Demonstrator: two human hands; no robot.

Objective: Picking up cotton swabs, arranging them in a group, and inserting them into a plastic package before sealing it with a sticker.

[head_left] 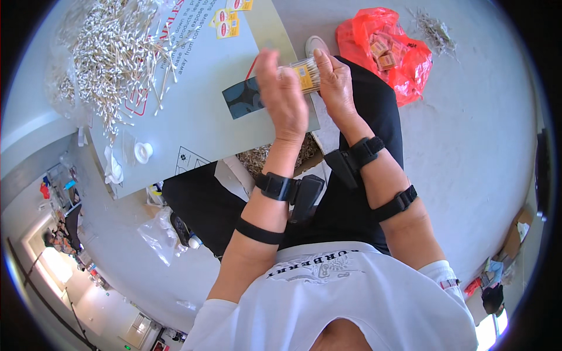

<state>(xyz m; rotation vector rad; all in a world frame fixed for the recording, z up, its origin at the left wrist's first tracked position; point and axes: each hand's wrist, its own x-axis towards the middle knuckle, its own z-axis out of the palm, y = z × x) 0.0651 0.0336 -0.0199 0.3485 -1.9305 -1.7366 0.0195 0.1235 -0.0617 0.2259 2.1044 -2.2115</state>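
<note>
A clear pack of cotton swabs (pixel 311 75) with a yellow label is held above the table's right edge. My right hand (pixel 337 88) grips it from its right side, thumb along the top. My left hand (pixel 283 96) is upright at the pack's left end, its fingers stretched out and slightly smeared by motion. It overlaps that end, so I cannot tell whether the palm touches it. Below and left of that hand, a dark blue patterned piece (pixel 241 99) lies on the tabletop.
Loose cotton swabs (pixel 111 64) heap on the grey table (pixel 199 111) at left. A white roll (pixel 143 152) stands near the front edge, yellow labels (pixel 227 26) at the back. On the floor at right sits a red plastic bag (pixel 413 73) with small packs inside. A box (pixel 316 161) is under the table.
</note>
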